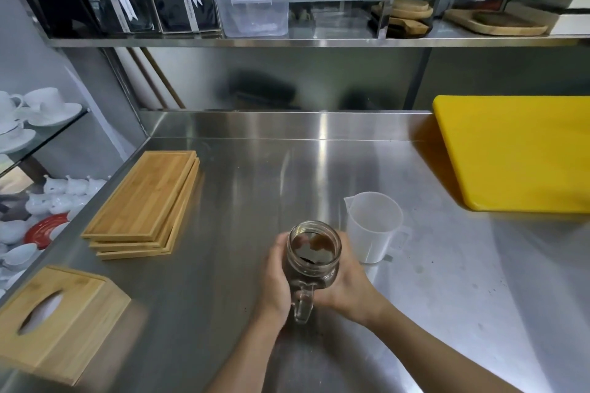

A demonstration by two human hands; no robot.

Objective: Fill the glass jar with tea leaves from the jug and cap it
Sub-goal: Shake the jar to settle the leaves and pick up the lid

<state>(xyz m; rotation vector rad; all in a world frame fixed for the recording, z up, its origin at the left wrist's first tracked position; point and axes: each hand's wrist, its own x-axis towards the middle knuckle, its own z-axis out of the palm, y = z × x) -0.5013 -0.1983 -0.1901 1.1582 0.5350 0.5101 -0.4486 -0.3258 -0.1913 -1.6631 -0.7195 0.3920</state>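
Observation:
A glass jar with a handle stands upright on the steel counter, near the front middle. Dark tea leaves fill it and its mouth is uncovered. My left hand wraps the jar's left side, and my right hand wraps its right side. The jar's handle points toward me between both hands. Just behind and to the right stands a translucent plastic jug, upright, spout to the left, with nothing visible inside. No lid is in view.
A stack of bamboo trays lies to the left, and a wooden tissue box sits at the front left. A yellow cutting board is at the right rear. A shelf above holds a plastic container. White cups stand far left.

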